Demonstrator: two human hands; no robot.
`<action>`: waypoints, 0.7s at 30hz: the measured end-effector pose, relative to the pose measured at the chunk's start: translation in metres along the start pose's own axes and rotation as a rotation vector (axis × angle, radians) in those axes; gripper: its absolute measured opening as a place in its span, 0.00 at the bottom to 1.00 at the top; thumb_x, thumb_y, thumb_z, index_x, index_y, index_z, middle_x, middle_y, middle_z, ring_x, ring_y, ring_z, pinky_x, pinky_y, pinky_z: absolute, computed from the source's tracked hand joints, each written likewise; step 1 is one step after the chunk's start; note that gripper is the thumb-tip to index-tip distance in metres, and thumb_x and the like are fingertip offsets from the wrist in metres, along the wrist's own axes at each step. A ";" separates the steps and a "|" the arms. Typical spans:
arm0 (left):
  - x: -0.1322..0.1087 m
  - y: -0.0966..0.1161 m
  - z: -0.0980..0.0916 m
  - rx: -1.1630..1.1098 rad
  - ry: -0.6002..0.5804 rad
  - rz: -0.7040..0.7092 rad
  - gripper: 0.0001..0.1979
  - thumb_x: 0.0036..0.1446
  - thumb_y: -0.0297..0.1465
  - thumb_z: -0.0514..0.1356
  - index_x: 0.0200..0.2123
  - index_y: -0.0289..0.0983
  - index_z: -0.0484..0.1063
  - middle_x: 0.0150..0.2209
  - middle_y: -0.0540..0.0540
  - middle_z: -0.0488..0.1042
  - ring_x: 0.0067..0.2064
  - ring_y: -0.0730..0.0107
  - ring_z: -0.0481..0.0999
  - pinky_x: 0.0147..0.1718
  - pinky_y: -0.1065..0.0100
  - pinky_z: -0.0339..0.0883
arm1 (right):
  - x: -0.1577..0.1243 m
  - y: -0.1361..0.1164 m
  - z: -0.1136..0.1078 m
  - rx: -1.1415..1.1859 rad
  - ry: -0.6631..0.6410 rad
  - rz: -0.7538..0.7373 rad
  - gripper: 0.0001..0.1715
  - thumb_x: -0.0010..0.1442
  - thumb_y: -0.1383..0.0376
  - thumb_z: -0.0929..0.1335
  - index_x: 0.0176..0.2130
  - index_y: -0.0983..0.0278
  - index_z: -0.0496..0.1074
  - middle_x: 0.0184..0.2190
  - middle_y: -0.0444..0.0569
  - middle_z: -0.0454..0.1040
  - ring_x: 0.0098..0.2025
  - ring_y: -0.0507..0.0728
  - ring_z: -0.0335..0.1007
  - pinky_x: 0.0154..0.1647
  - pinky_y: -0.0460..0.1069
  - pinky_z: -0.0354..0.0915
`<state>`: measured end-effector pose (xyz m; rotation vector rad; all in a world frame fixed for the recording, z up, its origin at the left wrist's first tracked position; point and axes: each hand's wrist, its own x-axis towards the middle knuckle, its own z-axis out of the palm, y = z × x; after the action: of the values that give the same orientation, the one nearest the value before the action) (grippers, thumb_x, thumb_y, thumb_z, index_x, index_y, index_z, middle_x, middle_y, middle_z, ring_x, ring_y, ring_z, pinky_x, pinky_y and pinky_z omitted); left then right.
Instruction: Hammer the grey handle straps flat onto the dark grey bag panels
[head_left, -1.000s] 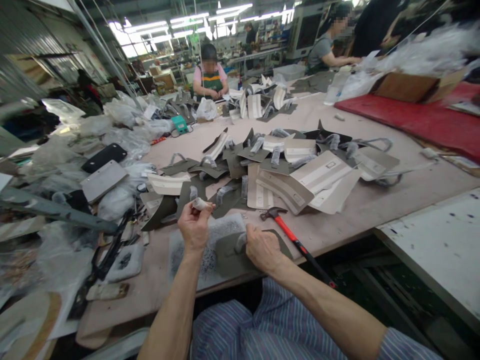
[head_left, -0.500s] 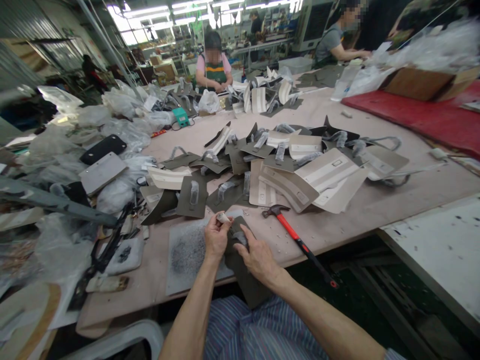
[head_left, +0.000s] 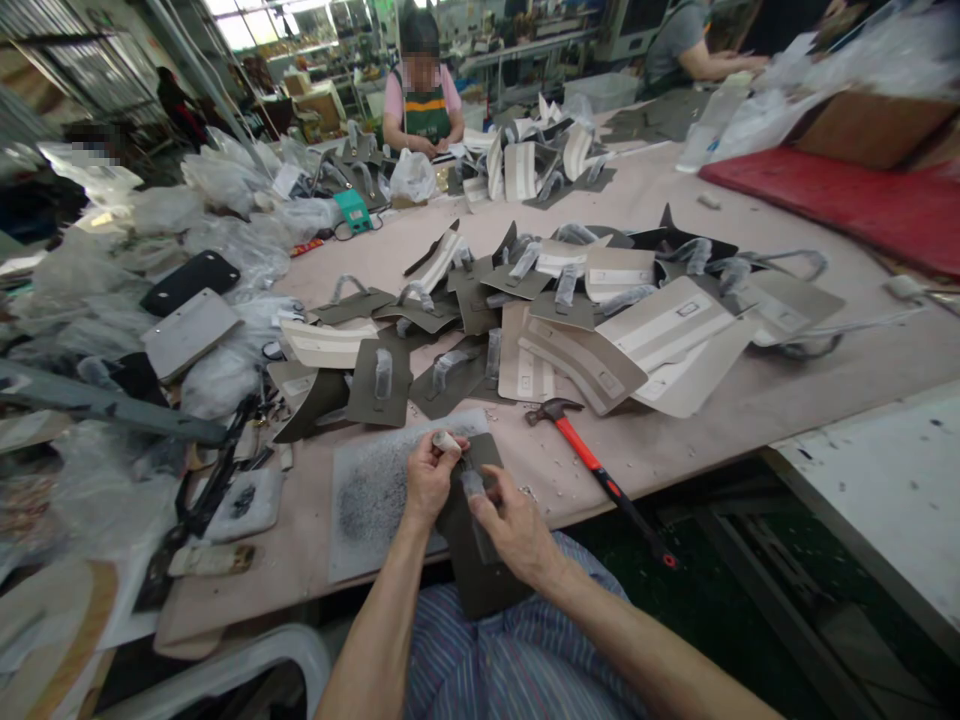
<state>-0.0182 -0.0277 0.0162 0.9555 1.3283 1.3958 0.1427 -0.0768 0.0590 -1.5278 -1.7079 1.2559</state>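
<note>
Grey-green panel [head_left: 484, 583], now tilted over the table's [head_left: 810, 390] near edge, bringing its wrapped handle [head_left: 472, 486] within two-handed reach. White piece [head_left: 445, 441] between clamped fingers of the left hand [head_left: 430, 485]; right hand [head_left: 525, 535] at the handle (grip unclear).

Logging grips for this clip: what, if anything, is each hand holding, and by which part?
Left hand: a pale cylindrical piece, just behind its exposed end. Right hand: the dark panel, by its plastic-wrapped strap.
</note>
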 end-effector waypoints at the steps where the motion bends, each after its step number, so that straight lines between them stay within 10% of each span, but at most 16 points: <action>1: 0.000 0.000 0.000 0.000 -0.015 0.002 0.18 0.53 0.39 0.68 0.43 0.36 0.71 0.37 0.43 0.82 0.40 0.62 0.82 0.46 0.62 0.74 | 0.001 0.005 -0.008 -0.007 0.047 -0.008 0.28 0.66 0.54 0.62 0.60 0.65 0.64 0.35 0.48 0.76 0.34 0.56 0.73 0.36 0.49 0.65; 7: 0.000 0.004 -0.001 0.055 -0.064 0.032 0.14 0.55 0.38 0.67 0.40 0.36 0.72 0.37 0.44 0.81 0.40 0.64 0.81 0.46 0.63 0.73 | 0.009 0.062 -0.074 -0.509 0.438 -0.078 0.24 0.66 0.55 0.61 0.53 0.69 0.68 0.42 0.57 0.72 0.39 0.60 0.69 0.44 0.54 0.65; 14: 0.000 0.003 0.000 0.085 -0.065 0.052 0.12 0.56 0.36 0.66 0.40 0.36 0.72 0.36 0.44 0.81 0.40 0.64 0.81 0.45 0.63 0.73 | 0.008 0.101 -0.113 -0.922 0.257 0.088 0.18 0.65 0.61 0.64 0.49 0.70 0.70 0.39 0.59 0.71 0.40 0.63 0.68 0.41 0.54 0.62; 17: 0.000 0.002 0.000 0.136 -0.083 0.078 0.10 0.56 0.34 0.65 0.40 0.36 0.72 0.36 0.44 0.81 0.40 0.64 0.81 0.45 0.63 0.73 | 0.013 0.094 -0.119 -0.694 0.189 0.205 0.09 0.61 0.65 0.66 0.41 0.67 0.70 0.34 0.54 0.70 0.36 0.59 0.67 0.37 0.51 0.62; 21: -0.001 0.005 -0.002 0.253 -0.118 0.125 0.08 0.57 0.31 0.62 0.40 0.37 0.73 0.37 0.45 0.81 0.41 0.64 0.80 0.45 0.63 0.72 | 0.017 0.071 -0.120 0.163 -0.033 0.488 0.04 0.57 0.66 0.67 0.32 0.63 0.64 0.24 0.43 0.64 0.25 0.52 0.61 0.27 0.48 0.61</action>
<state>-0.0200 -0.0289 0.0207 1.2893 1.3973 1.2617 0.2743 -0.0304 0.0449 -1.8953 -1.2484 1.6192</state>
